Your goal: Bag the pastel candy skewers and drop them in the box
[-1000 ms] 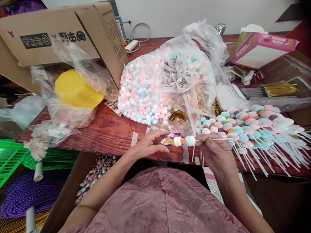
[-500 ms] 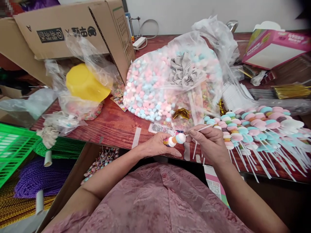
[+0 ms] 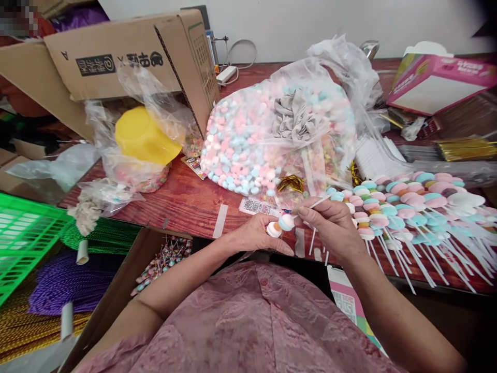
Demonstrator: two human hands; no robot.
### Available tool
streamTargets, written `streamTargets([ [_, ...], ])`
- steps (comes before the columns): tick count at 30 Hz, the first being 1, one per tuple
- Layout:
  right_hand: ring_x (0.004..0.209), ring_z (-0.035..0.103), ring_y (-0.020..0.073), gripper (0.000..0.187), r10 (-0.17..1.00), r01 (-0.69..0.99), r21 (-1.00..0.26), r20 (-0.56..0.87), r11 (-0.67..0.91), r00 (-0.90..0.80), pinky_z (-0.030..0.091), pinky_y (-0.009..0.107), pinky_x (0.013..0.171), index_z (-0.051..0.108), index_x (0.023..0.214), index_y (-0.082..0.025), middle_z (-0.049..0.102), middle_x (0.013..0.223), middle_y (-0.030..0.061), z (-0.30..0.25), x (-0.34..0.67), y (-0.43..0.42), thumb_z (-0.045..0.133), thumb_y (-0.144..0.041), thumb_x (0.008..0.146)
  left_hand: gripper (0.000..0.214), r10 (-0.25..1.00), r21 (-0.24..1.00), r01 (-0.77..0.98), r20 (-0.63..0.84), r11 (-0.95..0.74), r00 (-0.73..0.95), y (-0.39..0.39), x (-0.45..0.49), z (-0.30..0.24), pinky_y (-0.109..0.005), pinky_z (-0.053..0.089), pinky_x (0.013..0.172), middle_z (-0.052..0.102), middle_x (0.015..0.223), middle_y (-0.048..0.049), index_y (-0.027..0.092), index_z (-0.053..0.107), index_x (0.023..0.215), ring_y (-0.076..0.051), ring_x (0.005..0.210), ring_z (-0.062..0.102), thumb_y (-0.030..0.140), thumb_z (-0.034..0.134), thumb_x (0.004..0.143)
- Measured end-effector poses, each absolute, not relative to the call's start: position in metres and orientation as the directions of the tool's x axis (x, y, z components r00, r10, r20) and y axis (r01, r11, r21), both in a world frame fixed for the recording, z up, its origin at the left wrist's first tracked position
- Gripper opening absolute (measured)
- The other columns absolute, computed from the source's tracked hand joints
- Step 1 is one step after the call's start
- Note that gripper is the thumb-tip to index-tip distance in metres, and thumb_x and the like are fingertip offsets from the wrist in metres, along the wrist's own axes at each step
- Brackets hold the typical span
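At the table's front edge, my left hand (image 3: 255, 234) is curled around a short row of candies, with its thumb stretched out below. The row is a candy skewer (image 3: 286, 223) with a pale blue and white marshmallow, an orange piece and a white piece. My right hand (image 3: 330, 220) pinches a thin white stick (image 3: 320, 201) close to the candies. The stick's far end sticks out up and to the right. Where stick and marshmallow meet is partly hidden by the right fingertips. Just right of this hand lie many finished-looking marshmallow skewers (image 3: 404, 207) with white sticks.
Behind my hands lies a big clear bag of pastel marshmallows (image 3: 236, 145), a grey scrunched cloth (image 3: 295, 116) on it. A yellow bowl-like piece (image 3: 143, 135) and a cardboard box (image 3: 128, 57) stand left. A pink carton (image 3: 438, 77) is back right. A green basket (image 3: 27, 243) is lower left.
The view has shifted slightly. The candy row has turned or slid a little in my left hand, and my right hand stays on the stick.
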State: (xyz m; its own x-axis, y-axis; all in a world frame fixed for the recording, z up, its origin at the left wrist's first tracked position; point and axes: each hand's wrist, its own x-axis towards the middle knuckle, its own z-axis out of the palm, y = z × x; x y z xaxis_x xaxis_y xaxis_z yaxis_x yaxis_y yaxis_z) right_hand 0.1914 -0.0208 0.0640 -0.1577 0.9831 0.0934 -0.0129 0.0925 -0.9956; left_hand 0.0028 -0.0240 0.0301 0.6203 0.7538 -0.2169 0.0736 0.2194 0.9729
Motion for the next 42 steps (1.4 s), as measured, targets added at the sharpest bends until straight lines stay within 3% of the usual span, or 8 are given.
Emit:
streamTargets([
  [13,0.056,0.055,0.0123,0.024,0.995,0.05,-0.994,0.091,0.092,-0.027,0.045,0.025,0.055,0.071,0.064,-0.018,0.063,0.059,-0.0002,0.042,0.176,-0.034,0.073,-0.039,0.077,0.056,0.772,0.974,0.199,-0.044,-0.108,0.635,-0.017,0.001,0.034,-0.034,0.046,0.089,0.071,0.1,-0.0038,0.019,0.067,0.118,-0.023,0.096,0.063,0.035,0.084,0.067],
  [17,0.062,0.062,0.0123,0.013,0.984,-0.233,-0.964,0.095,0.129,0.151,0.052,0.028,0.064,0.076,0.073,-0.023,0.07,0.07,0.0004,0.032,0.184,-0.029,0.078,-0.036,0.075,0.069,0.812,0.83,0.289,0.29,-0.477,0.506,-0.007,-0.004,0.06,-0.043,0.044,0.097,0.069,0.117,-0.01,0.023,0.063,0.127,-0.028,0.108,0.059,0.045,0.085,0.066],
  [20,0.066,0.067,0.0138,0.011,0.964,-0.331,-0.924,0.111,0.189,0.242,0.055,0.032,0.07,0.078,0.077,-0.025,0.074,0.078,0.0012,0.022,0.188,-0.03,0.08,-0.035,0.073,0.039,0.793,0.747,0.277,0.536,-0.605,0.289,-0.013,-0.011,0.075,-0.042,0.045,0.093,0.071,0.101,-0.0096,0.022,0.074,0.1,-0.025,0.097,0.061,0.04,0.084,0.068],
  [24,0.07,0.069,0.0138,0.011,0.962,-0.407,-0.897,0.064,0.172,0.267,0.056,0.032,0.075,0.079,0.082,-0.027,0.077,0.08,0.0001,0.007,0.185,-0.04,0.081,-0.033,0.073,0.026,0.923,0.991,-0.089,0.126,-0.1,0.364,-0.038,-0.016,0.051,-0.029,0.048,0.066,0.065,0.066,-0.0039,0.017,0.071,0.071,-0.014,0.062,0.058,0.041,0.076,0.078],
  [27,0.071,0.07,0.0139,0.011,0.963,-0.445,-0.877,0.066,0.181,0.261,0.056,0.032,0.078,0.079,0.085,-0.028,0.077,0.08,-0.0003,0.001,0.179,-0.05,0.079,-0.033,0.075,0.048,0.853,0.793,-0.459,-0.138,0.4,0.504,-0.044,-0.014,0.024,-0.033,0.053,0.07,0.071,0.084,-0.0076,0.018,0.071,0.096,-0.02,0.075,0.068,0.056,0.08,0.068],
  [31,0.079,0.071,0.0174,0.012,0.949,-0.342,-0.902,0.179,0.263,0.259,0.056,0.036,0.081,0.079,0.092,-0.029,0.078,0.085,0.0017,0.0,0.168,-0.059,0.073,-0.03,0.082,0.062,0.968,0.491,-0.834,-0.122,0.251,0.219,-0.023,-0.014,0.031,-0.048,0.049,0.097,0.071,0.105,-0.0101,0.019,0.068,0.102,-0.03,0.108,0.065,0.06,0.085,0.058],
  [35,0.094,0.069,0.0208,0.028,0.858,-0.055,-0.868,0.476,0.494,0.193,0.054,0.042,0.088,0.076,0.104,-0.032,0.077,0.092,0.0011,-0.002,0.162,-0.062,0.065,-0.014,0.086,0.026,0.98,0.378,-0.92,-0.194,0.107,0.034,-0.002,-0.019,0.055,-0.051,0.047,0.1,0.065,0.071,-0.0018,0.016,0.067,0.083,-0.022,0.083,0.069,0.041,0.072,0.082],
  [42,0.093,0.069,0.0219,0.044,0.408,0.308,-0.297,0.815,0.904,-0.411,0.054,0.044,0.085,0.065,0.127,-0.022,0.078,0.098,0.0067,0.015,0.168,-0.057,0.06,-0.006,0.086,0.037,0.905,0.304,-0.925,-0.417,0.229,0.087,0.003,-0.018,0.055,-0.036,0.056,0.081,0.048,0.055,0.0035,0.016,0.051,0.061,-0.012,0.055,0.055,0.03,0.056,0.095],
])
